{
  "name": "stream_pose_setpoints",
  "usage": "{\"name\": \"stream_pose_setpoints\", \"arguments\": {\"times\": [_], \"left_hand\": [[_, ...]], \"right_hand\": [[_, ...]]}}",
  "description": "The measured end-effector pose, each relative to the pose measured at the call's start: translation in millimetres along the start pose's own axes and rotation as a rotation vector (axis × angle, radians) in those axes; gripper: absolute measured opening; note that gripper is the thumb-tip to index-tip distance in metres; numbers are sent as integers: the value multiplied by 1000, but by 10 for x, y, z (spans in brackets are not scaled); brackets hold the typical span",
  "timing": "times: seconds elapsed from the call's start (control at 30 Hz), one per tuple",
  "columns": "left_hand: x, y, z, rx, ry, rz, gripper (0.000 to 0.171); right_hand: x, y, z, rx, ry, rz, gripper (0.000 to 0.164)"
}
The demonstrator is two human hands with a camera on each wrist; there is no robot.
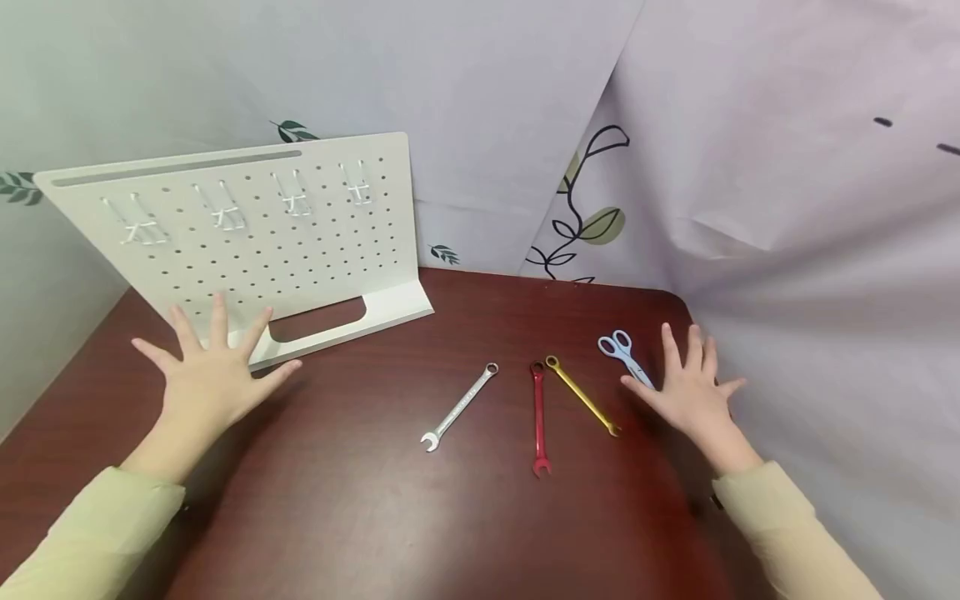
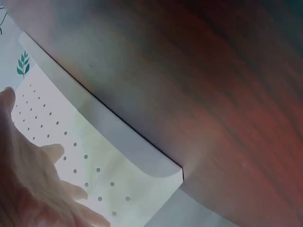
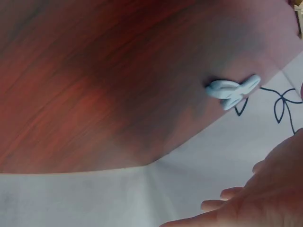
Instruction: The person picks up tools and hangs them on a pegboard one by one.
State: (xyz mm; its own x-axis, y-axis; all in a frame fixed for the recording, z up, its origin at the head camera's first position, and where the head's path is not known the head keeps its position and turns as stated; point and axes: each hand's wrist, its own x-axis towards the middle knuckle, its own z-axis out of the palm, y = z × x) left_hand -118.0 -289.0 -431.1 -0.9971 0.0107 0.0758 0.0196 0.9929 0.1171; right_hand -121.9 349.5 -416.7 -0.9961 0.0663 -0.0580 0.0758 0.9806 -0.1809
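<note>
My left hand (image 1: 206,379) is spread wide in front of the white pegboard (image 1: 285,242), its fingers overlapping the board's lower left part in the head view. Over the table's right side my right hand (image 1: 692,390) is spread too, holding nothing. Nearest to it lie light blue scissors (image 1: 621,350), their tips partly hidden by the thumb; in the right wrist view the scissors' handles (image 3: 232,90) show. Between the hands lie a silver wrench (image 1: 459,408), a red wrench (image 1: 538,417) and a yellow wrench (image 1: 583,396).
Several white wire hooks (image 1: 295,198) hang in the pegboard's upper rows. The dark red wooden table (image 1: 337,500) ends close under the right hand. Pale cloth (image 1: 510,100) with leaf prints hangs behind the table and along its right side.
</note>
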Motion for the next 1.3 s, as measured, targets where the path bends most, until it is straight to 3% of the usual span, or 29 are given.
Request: {"name": "stream_pose_setpoints", "arguments": {"times": [0.1, 0.27, 0.5, 0.77, 0.87, 1.03, 1.3], "left_hand": [[-15, -42, -30, 17, 24, 23, 95], [-13, -117, -126, 23, 129, 67, 92], [-4, -239, -247, -15, 238, 81, 85], [14, -403, -318, -150, 572, 126, 96], [12, -472, -346, -175, 632, 101, 89], [15, -521, -362, -308, 723, 0, 77], [48, -334, -426, -537, 780, -125, 65]], "right_hand": [[28, -60, 18, 22, 75, -47, 113], [129, -229, -5, 76, 241, -141, 97], [284, -607, -57, 276, 299, -180, 83], [466, -1172, -18, 538, 317, -295, 71], [550, -1410, 8, 628, 308, -319, 70], [697, -1819, 64, 817, 299, -365, 65], [949, -2425, 162, 944, 268, -416, 58]]}}
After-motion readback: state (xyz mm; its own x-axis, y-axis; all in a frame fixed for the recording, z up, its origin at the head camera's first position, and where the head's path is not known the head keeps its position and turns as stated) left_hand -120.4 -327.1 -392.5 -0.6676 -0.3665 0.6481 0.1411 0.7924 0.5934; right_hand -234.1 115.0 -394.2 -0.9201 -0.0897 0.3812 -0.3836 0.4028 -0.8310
